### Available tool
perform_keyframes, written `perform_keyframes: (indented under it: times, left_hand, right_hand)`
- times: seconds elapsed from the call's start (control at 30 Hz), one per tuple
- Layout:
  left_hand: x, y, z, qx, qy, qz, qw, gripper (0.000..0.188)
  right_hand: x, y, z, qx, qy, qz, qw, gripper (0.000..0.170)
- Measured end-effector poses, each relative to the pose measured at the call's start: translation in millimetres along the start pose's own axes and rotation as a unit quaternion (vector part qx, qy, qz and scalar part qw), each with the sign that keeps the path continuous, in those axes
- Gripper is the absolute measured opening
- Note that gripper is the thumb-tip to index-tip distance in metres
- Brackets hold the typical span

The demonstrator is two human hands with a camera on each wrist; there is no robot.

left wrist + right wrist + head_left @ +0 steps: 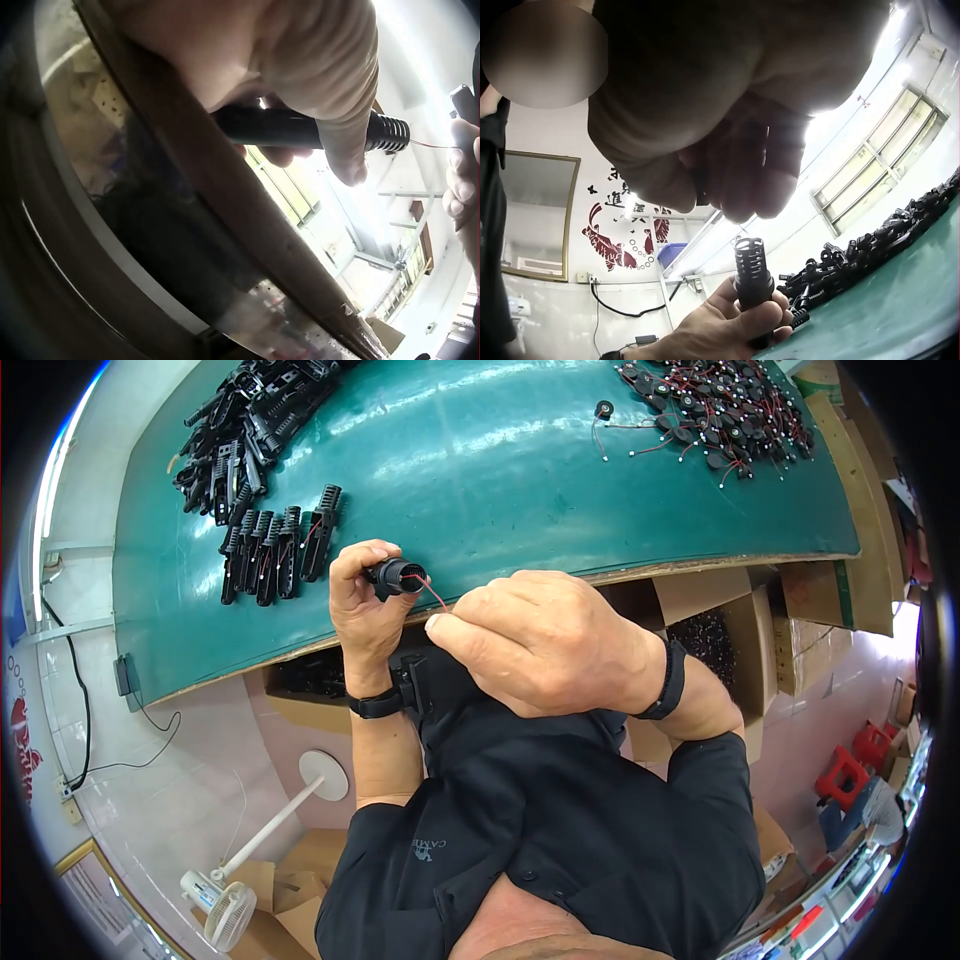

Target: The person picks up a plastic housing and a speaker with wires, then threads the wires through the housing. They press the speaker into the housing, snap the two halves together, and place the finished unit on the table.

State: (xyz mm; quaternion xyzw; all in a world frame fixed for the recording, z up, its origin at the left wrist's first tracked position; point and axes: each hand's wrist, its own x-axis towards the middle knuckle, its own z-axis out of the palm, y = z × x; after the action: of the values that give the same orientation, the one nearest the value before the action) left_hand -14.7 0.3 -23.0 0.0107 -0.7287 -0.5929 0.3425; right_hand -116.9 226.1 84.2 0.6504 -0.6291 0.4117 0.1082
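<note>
A black tubular housing [396, 575] with a ribbed end is gripped by the left hand [368, 600], its open end turned toward the right hand [550, 645]. The right hand pinches a thin red wire [432, 592] that runs out of that opening. In the left wrist view the left thumb and fingers wrap the black housing [285, 129], and the wire [431, 145] stretches to the other hand. The right wrist view has the ribbed end [751, 259] pointing up below the right fingers, where a small dark piece [700, 186] shows between them.
On the green table [480, 490] lie a heap of black housings [250, 430] at the left, a short row of them [262, 555] nearer, and a pile of black discs with red wires [715, 420] at the right. Cardboard boxes [700, 595] stand below the table's edge.
</note>
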Motion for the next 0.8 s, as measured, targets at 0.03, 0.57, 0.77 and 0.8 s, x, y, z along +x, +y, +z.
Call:
perform_keyframes:
  times: [0.03, 0.57, 0.77, 0.8]
  left_hand:
    - [0, -1, 0, 0.005, -0.002, 0.001, 1.000, 0.061]
    - [0, 0, -1, 0.046, -0.016, 0.015, 0.999, 0.060]
    - [2, 3, 0, 0.036, -0.018, 0.011, 0.999, 0.057]
    - [2, 2, 1, 0.037, -0.016, 0.012, 0.999, 0.057]
  right_hand:
    - [0, 0, 1, -0.001, -0.005, 0.000, 1.000, 0.036]
    - [1, 6, 8, 0.021, -0.026, 0.020, 0.999, 0.035]
    - [1, 11, 14, 0.029, -0.025, 0.026, 0.999, 0.034]
    - [1, 12, 15, 0.029, -0.026, 0.024, 0.999, 0.034]
